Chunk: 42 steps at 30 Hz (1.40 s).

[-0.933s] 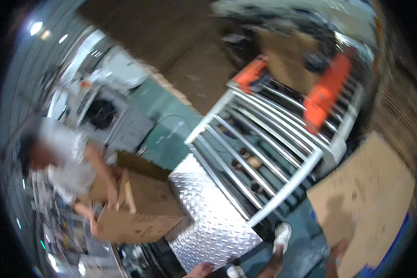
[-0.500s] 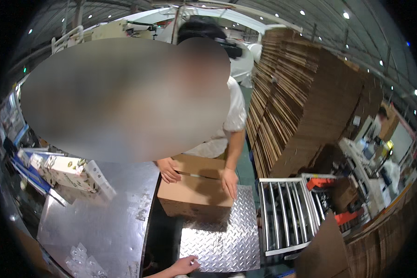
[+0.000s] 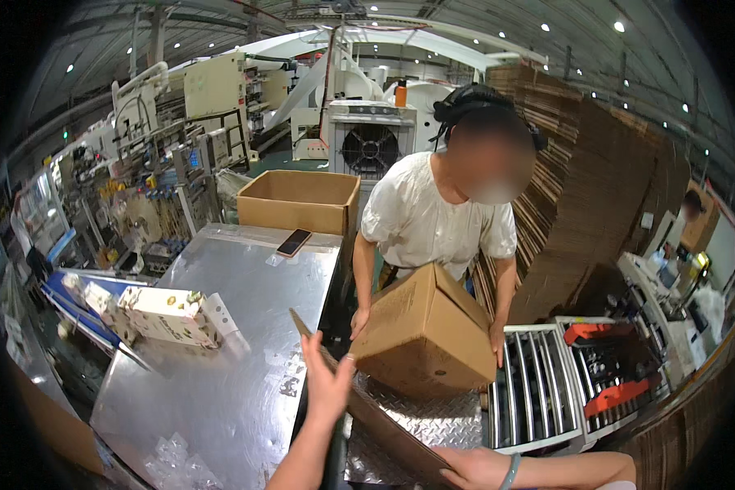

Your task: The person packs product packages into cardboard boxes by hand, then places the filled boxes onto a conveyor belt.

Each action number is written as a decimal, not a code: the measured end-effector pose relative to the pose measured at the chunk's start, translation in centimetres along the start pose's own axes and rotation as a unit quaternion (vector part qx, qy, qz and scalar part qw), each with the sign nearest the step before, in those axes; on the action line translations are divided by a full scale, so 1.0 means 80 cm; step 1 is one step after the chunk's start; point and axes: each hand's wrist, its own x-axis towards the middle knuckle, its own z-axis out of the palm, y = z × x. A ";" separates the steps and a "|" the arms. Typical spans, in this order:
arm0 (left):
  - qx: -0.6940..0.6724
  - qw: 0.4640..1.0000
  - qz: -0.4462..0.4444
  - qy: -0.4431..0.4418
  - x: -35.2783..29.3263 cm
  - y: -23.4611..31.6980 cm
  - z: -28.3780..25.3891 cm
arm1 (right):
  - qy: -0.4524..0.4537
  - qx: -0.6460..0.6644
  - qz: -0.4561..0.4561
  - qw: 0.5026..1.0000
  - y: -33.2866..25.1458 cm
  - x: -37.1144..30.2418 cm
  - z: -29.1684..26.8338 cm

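A flat brown cardboard sheet [image 3: 388, 425] stands on edge in front of me, running slantwise from the metal table to the lower middle. My left hand [image 3: 327, 388] has its thumb and fingers on either side of the sheet's upper edge, fingers fairly straight. At the near end my right hand [image 3: 478, 468], with a pale bangle on the wrist, closes on the sheet's edge. Just beyond, a co-worker in a white top holds a tilted cardboard box [image 3: 420, 339] between both hands, above a diamond-plate metal platform [image 3: 445, 420].
On the left metal table [image 3: 220, 392] are a floral-patterned carton [image 3: 167, 314], a phone [image 3: 294, 242] and clear plastic pieces [image 3: 175, 461]. An open cardboard box [image 3: 298, 212] stands behind. Right lies a roller conveyor [image 3: 535, 388], with stacked flat cardboard [image 3: 580, 180] beyond.
My left hand has risen from the lower edge to the cardboard sheet, and my right hand has come into view. The co-worker's box, earlier level over the platform, is now tilted.
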 end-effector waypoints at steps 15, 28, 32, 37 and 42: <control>-0.051 0.899 -0.145 -0.409 0.035 0.093 -0.109 | 0.142 -0.138 0.201 0.959 0.139 -0.015 -0.156; 0.369 0.565 0.133 -0.726 -0.020 -0.140 -0.030 | -0.024 -0.351 0.116 0.929 0.148 0.068 0.077; 0.150 0.824 0.309 -0.451 0.097 0.042 0.000 | -0.036 -0.129 0.045 0.990 0.148 0.031 0.039; 0.260 0.665 0.160 -0.681 0.110 0.004 -0.033 | 0.111 0.076 -0.048 0.990 -0.009 -0.027 -0.007; 0.227 0.615 0.058 -0.753 0.069 -0.053 -0.044 | 0.167 -0.254 0.064 0.951 0.026 0.095 0.019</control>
